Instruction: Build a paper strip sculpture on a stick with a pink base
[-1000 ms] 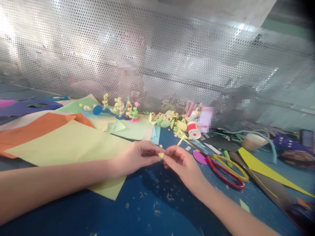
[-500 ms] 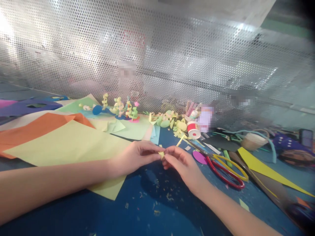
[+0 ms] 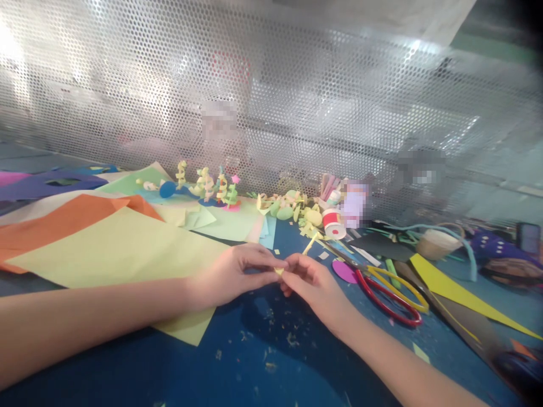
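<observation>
Pale yellow in colour, a tiny piece [image 3: 279,271] was found between the fingertips of both hands, above the blue tabletop [image 3: 229,367]. We recorded the left hand [image 3: 232,275] pinching it narrowly between thumb and fingers. We noted the right hand [image 3: 313,284] closed on its other side, thumb and forefinger brought together; the fingers hid much of the piece, and we could not tell its full shape. Under the left forearm we observed a large light-yellow sheet [image 3: 114,249], overlapping an orange sheet [image 3: 76,217]. Near the right hand we listed a magenta disc [image 3: 343,272], scissors [image 3: 363,269] with one red and one yellow handle, and a narrow yellow strip [image 3: 311,243]. Small coloured ornaments [image 3: 222,189] stood farther back, before a perforated panel [image 3: 271,113].
</observation>
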### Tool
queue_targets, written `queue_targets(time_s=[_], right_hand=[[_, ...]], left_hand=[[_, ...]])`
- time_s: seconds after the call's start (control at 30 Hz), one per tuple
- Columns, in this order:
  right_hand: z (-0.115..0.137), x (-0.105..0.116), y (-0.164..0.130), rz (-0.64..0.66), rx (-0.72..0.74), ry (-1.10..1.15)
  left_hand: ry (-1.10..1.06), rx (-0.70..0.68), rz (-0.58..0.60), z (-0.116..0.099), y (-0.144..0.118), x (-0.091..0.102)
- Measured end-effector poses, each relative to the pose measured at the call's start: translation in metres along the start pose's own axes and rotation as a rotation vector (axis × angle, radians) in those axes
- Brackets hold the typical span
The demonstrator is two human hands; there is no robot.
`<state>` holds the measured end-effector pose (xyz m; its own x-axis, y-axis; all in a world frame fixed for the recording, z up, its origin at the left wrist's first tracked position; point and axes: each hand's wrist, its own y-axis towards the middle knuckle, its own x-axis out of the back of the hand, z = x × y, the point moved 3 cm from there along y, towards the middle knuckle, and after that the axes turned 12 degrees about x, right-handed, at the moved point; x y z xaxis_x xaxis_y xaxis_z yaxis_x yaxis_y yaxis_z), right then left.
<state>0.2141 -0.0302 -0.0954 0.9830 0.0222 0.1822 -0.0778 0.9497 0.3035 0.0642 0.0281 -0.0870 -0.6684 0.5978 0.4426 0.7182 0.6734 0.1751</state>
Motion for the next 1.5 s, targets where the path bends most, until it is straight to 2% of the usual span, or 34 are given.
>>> queue_targets(time_s=[0.27,0.37,0.53,0.77,1.5], right_hand=[[-0.001,0.0,-0.001,-0.001,-0.006,-0.005],[-0.002,-0.001,0.0,-0.007,-0.004,0.016],[-0.001,0.0,0.0,-0.001,-0.013,0.091],[0.0,0.0,0.001,-0.019,-0.024,0.008],[-0.005,-0.003,0.001,-0.01,-0.015,-0.03]], left_hand=[[0.002,-0.016,0.007,-0.001,0.001,-0.001],[-0.091,0.024,0.023,0.001,0.002,-0.001],[-0.349,0.118,0.113,0.009,0.004,-0.002],[-0.44,0.195,0.134,0.01,0.006,-0.001],[-0.304,0.22,0.118,0.015,0.008,-0.003]])
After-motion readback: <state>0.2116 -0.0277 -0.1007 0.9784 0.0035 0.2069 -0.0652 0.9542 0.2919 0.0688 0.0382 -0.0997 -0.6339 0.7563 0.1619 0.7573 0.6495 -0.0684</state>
